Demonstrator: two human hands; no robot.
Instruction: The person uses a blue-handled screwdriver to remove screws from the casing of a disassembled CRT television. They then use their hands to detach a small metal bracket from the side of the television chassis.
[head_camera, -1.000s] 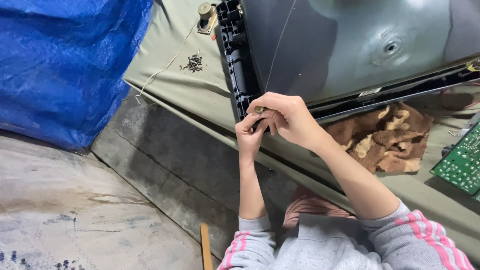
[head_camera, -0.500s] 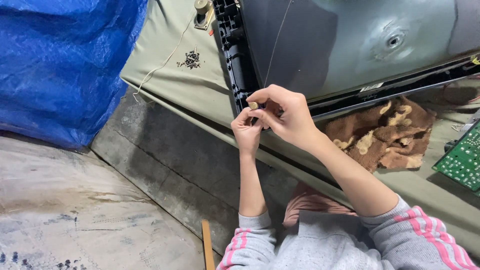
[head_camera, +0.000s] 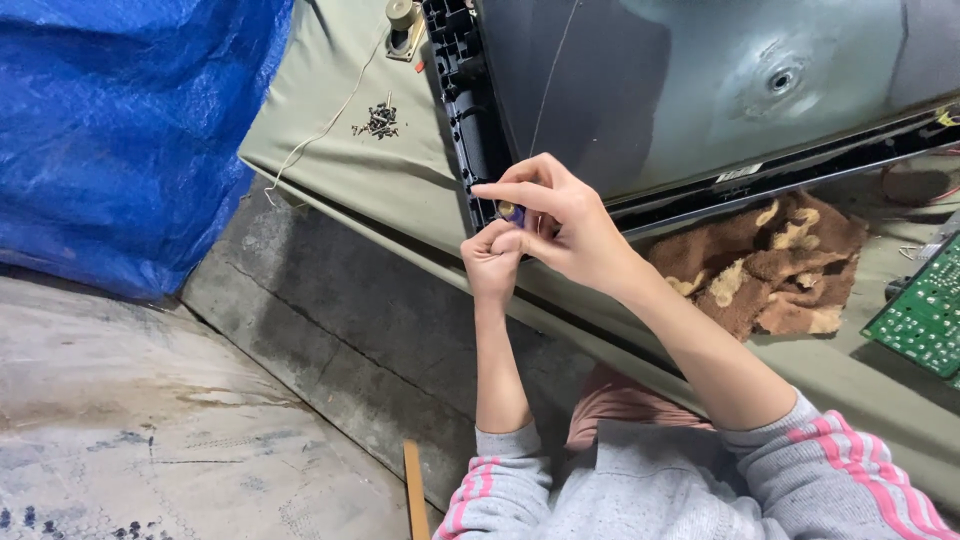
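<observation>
I have both hands at the lower corner of the black plastic frame (head_camera: 462, 95) that borders the grey panel (head_camera: 700, 90), which lies face-down or face-up, I cannot tell which, on the olive cloth (head_camera: 350, 170). My left hand (head_camera: 493, 262) is curled into a loose fist directly beneath the corner, fingers together around the lower end of a small tool (head_camera: 510, 212) with a purple-and-yellow handle. My right hand (head_camera: 570, 225) is closed over the top of that same tool, index finger extended along it toward the frame edge; the tool tip is hidden behind the fingers. Progress, as I judge it: a small heap of dark screws (head_camera: 378, 120) lies loose on the cloth well apart from the hands, which suggests several fasteners are already out, and a green circuit board (head_camera: 925, 315) lies off to the right, beside a brown patterned rag (head_camera: 770, 265). The frame remains seated against the panel, so separation of the two is not yet done, and the corner under my hands is the point in work.
</observation>
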